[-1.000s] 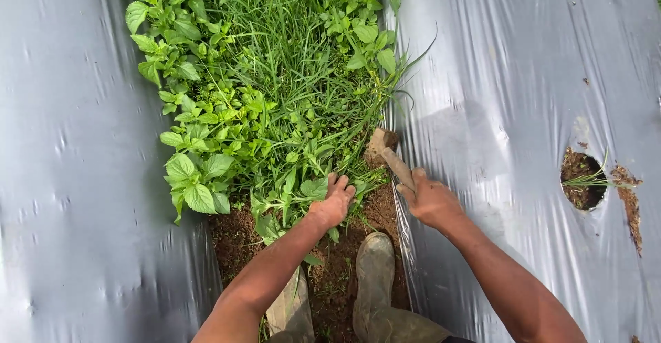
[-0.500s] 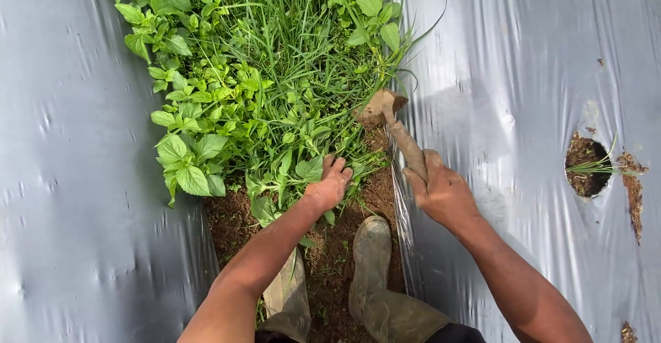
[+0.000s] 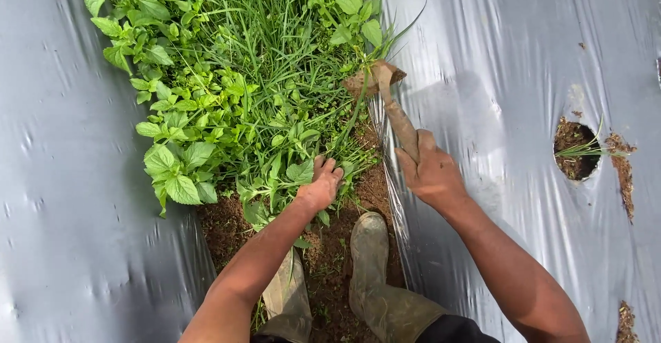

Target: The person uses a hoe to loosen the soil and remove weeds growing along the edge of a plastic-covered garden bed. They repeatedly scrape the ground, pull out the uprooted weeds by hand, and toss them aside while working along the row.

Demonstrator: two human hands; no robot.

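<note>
My right hand point(image 3: 430, 172) grips the wooden handle of a small hand hoe point(image 3: 385, 92). Its muddy blade is raised over the weeds at the edge of the right plastic sheet. My left hand point(image 3: 320, 186) clutches a tuft of green weeds point(image 3: 296, 164) at the near end of the weed strip, fingers curled into the stems. Bare brown soil point(image 3: 344, 240) lies just behind the hands. My two muddy rubber boots point(image 3: 372, 260) stand on that soil between the sheets.
Silver plastic mulch covers raised beds on the left point(image 3: 76, 198) and right point(image 3: 516, 74). A dense strip of grass and broad-leaf weeds point(image 3: 241, 61) fills the furrow ahead. A planting hole point(image 3: 575, 149) in the right sheet shows soil and a thin seedling.
My right hand lifted the hoe up and forward, away from the soil. My left hand stayed gripping the weeds. The view shifted slightly forward.
</note>
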